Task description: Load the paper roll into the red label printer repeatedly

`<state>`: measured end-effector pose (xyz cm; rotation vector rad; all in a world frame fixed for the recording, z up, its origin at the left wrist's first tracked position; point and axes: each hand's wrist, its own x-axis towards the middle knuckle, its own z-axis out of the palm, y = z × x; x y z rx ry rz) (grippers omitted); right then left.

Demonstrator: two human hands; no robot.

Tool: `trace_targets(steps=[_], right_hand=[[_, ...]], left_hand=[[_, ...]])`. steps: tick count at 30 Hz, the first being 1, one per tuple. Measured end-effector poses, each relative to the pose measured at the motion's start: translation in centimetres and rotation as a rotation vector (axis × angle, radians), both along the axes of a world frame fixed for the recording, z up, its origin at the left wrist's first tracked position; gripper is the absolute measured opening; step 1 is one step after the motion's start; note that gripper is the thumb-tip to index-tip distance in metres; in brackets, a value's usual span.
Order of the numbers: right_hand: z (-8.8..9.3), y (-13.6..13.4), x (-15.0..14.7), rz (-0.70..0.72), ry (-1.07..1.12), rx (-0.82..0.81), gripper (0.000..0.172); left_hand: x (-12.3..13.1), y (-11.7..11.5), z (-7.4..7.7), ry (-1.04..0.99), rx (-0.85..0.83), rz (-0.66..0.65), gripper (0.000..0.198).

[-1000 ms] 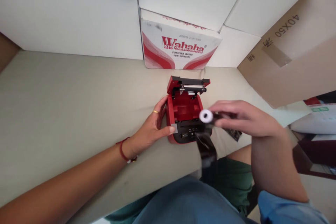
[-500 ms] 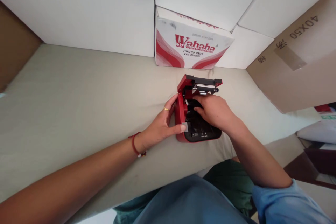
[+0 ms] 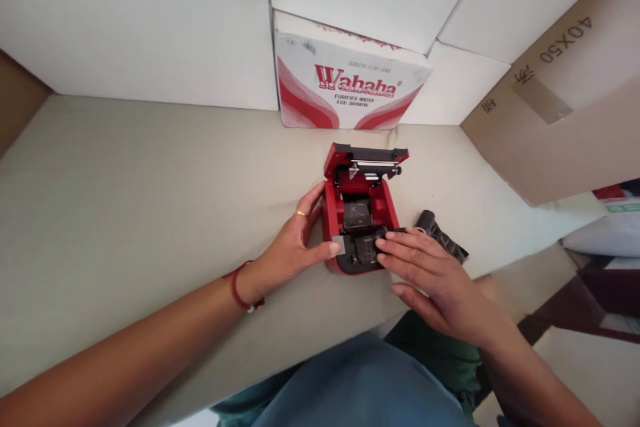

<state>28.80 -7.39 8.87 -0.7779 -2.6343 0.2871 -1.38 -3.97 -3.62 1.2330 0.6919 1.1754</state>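
Observation:
On the cloth-covered surface stands a red and black device (image 3: 331,227) that looks like a small label printer, its lid (image 3: 367,152) raised. Black, faintly patterned material (image 3: 358,215) lies in its red-walled compartment, and more (image 3: 369,250) shows over the front part. My left hand (image 3: 295,243) steadies the left side, thumb on a small grey square at the front corner, fingers apart along the wall. My right hand (image 3: 425,270) lies with fingers stretched over the right front corner, hiding that corner. A dark edge shows above these fingers; whether anything is under them is unclear.
A black roll-like object (image 3: 443,237) lies right of the device, partly behind my right hand. At the back stand a Wahaha water carton (image 3: 350,97) and large white boxes (image 3: 190,33). A brown carton (image 3: 555,127) borders the right side. The surface's front edge is near my lap.
My right hand has come out of the compartment toward the front right corner, exposing the compartment and the black object at right. My left hand keeps its hold. The view has shifted slightly.

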Motion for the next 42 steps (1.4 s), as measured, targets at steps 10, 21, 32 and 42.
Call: trace_targets(steps=[10, 21, 32, 42], right_hand=[[-3.1, -1.9, 0.3, -0.033, 0.055, 0.061, 0.066], [-2.8, 2.3, 0.5, -0.303, 0.451, -0.167, 0.042], [-2.5, 12.4, -4.1, -0.429, 0.769, -0.427, 0.074], [-3.4, 6.1, -1.2, -0.148, 0.513, -0.007, 0.034]], left_hand=[[-1.2, -2.2, 2.3, 0.471, 0.513, 0.305, 0.082], [0.6, -3.8, 2.8, 0.727, 1.06, 0.253, 0.084], [0.7, -4.2, 3.0, 0.83, 1.14, 0.307, 0.051], [1.0, -5.2, 3.5, 0.888, 1.145, 0.456, 0.036]])
